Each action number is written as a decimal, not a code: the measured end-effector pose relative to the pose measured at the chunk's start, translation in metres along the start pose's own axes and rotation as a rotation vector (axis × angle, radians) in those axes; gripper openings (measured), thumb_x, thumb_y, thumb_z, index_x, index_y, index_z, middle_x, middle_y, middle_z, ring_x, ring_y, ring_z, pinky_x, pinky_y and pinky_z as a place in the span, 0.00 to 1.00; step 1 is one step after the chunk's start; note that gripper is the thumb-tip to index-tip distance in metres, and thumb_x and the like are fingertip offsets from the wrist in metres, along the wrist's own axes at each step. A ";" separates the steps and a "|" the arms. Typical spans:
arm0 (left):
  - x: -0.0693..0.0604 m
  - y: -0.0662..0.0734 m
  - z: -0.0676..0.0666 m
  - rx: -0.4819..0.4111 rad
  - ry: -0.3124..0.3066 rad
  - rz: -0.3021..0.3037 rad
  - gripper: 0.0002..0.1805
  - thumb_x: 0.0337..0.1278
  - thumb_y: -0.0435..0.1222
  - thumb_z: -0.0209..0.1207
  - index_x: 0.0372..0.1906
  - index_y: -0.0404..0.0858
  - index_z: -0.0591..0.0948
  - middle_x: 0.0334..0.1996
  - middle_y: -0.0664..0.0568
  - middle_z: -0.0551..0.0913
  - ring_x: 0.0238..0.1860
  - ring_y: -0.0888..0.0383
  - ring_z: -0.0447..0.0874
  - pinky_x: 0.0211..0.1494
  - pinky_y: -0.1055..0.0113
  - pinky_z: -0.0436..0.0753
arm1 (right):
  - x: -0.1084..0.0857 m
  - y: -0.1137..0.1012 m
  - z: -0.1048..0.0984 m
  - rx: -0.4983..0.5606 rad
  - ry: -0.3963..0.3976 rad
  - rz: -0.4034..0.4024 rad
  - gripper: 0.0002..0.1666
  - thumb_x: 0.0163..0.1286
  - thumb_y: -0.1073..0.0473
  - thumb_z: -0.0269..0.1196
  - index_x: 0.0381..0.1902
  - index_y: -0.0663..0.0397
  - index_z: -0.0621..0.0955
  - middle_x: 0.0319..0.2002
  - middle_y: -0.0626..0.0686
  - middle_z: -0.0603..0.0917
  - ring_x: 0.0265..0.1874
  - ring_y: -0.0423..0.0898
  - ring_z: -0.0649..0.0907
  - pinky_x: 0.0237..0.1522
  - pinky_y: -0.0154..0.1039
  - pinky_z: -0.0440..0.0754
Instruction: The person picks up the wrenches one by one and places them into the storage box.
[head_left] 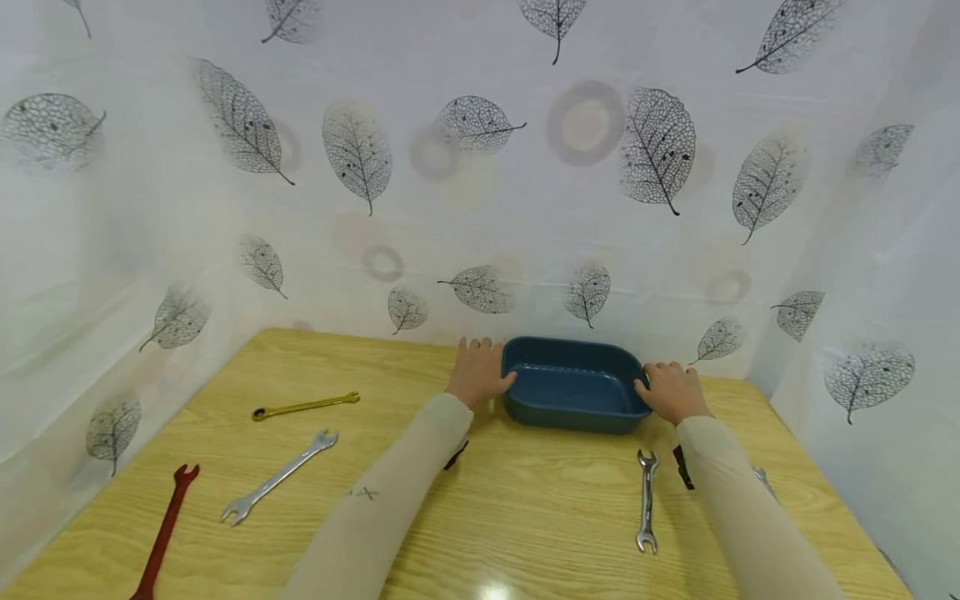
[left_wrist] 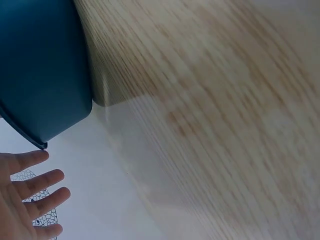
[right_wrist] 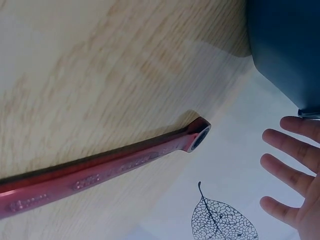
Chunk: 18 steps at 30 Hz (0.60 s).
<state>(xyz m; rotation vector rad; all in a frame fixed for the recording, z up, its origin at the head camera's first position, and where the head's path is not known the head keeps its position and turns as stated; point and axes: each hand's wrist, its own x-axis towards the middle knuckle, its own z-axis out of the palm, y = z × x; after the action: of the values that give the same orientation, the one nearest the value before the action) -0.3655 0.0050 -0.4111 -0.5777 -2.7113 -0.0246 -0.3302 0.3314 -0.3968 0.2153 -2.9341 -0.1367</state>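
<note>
A dark blue rectangular basin (head_left: 573, 419) with rounded corners sits at the back of the wooden table, with nothing visible inside it. At its left end is my left hand (head_left: 477, 373), thumb at the rim and fingers stretched forward. My right hand (head_left: 675, 392) is at the opposite end, its thumb also at the rim. In the left wrist view, the left fingers (left_wrist: 47, 200) are straight and spread, one fingertip touching the basin's rim. The right fingers (right_wrist: 287, 145) look equally straight and spread, the uppermost against the rim.
Left on the table (head_left: 450, 533) lie a gold wrench (head_left: 306, 406), a silver open-end wrench (head_left: 279, 477) and a red wrench (head_left: 165, 529). A shorter silver wrench (head_left: 647, 502) lies before the basin. The right wrist view shows a red ring-ended wrench (right_wrist: 110, 167). Leaf-print curtain (head_left: 465, 225) surrounds the table.
</note>
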 end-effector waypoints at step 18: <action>0.004 0.001 0.002 -0.004 -0.056 -0.019 0.27 0.59 0.54 0.53 0.51 0.37 0.78 0.44 0.45 0.82 0.47 0.48 0.79 0.57 0.52 0.74 | 0.000 0.002 -0.001 0.044 0.033 -0.042 0.13 0.65 0.56 0.57 0.33 0.64 0.79 0.24 0.59 0.82 0.23 0.55 0.80 0.32 0.59 0.75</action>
<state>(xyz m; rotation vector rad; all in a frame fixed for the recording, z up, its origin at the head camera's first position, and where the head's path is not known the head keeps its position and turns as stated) -0.3695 0.0076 -0.4117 -0.5624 -2.7711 -0.0192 -0.3307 0.3327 -0.3957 0.2826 -2.9032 -0.0736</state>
